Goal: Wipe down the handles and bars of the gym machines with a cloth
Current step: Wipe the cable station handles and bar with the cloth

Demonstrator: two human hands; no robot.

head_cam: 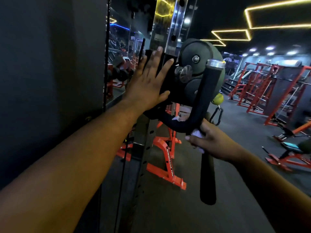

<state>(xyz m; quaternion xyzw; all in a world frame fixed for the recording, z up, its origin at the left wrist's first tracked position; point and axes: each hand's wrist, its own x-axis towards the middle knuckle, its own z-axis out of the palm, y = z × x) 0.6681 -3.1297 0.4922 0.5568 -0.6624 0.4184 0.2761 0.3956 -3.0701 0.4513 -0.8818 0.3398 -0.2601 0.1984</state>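
While my left hand [148, 81] presses flat, fingers straight, on the black carriage [165, 78], right hand [210, 140] clenches the white cloth [198, 133] w/ the curved black handle [208, 101], near-right.

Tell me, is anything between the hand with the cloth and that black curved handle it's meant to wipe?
Nothing visible. The right hand grips the white cloth directly against the bend of the black curved handle. The left hand presses flat on the pulley carriage to the left, clear of the cloth.
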